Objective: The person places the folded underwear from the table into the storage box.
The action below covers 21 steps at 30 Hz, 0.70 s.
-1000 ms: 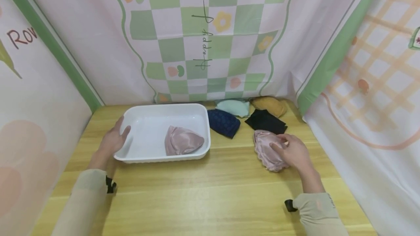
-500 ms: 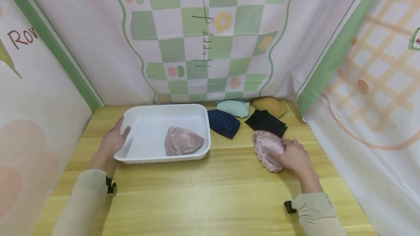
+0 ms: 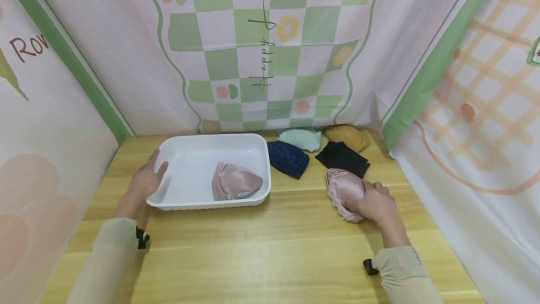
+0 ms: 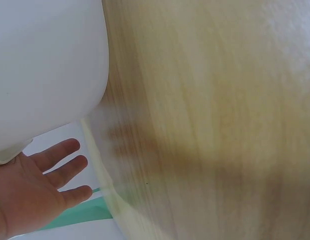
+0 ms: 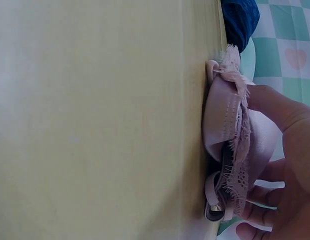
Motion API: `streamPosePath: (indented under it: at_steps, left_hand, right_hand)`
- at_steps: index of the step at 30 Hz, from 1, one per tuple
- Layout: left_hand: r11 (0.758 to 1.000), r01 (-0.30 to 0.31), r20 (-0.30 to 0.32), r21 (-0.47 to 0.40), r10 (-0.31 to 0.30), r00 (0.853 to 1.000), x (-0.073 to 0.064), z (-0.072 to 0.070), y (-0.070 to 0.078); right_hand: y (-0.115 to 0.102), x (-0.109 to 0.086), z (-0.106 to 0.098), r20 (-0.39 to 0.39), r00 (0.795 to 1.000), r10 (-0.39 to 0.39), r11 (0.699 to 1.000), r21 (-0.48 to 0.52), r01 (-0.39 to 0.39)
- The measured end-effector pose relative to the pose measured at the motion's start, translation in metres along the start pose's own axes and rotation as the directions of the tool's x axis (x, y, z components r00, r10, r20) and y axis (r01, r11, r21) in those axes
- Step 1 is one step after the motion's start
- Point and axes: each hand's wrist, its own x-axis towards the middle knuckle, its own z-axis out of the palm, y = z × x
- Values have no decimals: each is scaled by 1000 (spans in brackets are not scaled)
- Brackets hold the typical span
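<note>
My left hand (image 3: 143, 182) rests at the left end of a white tray (image 3: 185, 170), thumb over the rim. In the left wrist view its other visible fingers (image 4: 67, 171) stretch out loosely beside the tray's outer wall. A folded pink satin bra (image 3: 236, 182) lies inside the tray, toward its right end. On the right, my right hand (image 3: 377, 203) grips a second pink bra (image 3: 343, 189) with lace trim. The right wrist view shows the thumb pressed on this bra's cup and the fingers curled at its other side, with a strap loop hanging toward the table.
Behind the held bra lie folded fabric pieces: dark blue (image 3: 288, 158), black (image 3: 342, 157), mint (image 3: 300, 139) and mustard (image 3: 346, 137). The wooden table (image 3: 249, 252) ends at a printed curtain (image 3: 253, 69) at the back, with more curtains at both sides.
My right hand has closed in on the pink bra, its thumb and fingers now gripping the right side. The left hand and tray have stayed in place.
</note>
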Motion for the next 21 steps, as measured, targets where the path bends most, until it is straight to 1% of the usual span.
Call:
streamPosePath:
  at_steps: [4,9,13,21]
  left_hand:
    - [1000,-12,-10,5,12,1000,1,0,-1]
    - [1000,-23,-21,13,23,1000,2,0,-4]
    - [1000,-21,-25,11,22,999,2,0,-4]
    - [1000,-20,-21,15,20,1000,3,2,-4]
  right_hand:
    - [0,1,2,-9,1000,-2,1000,-7,1]
    - [0,3,6,-44,998,-42,999,-7,42]
    - [0,4,9,-62,996,-66,998,-6,66]
    - [1,6,13,-104,990,-91,996,-6,91]
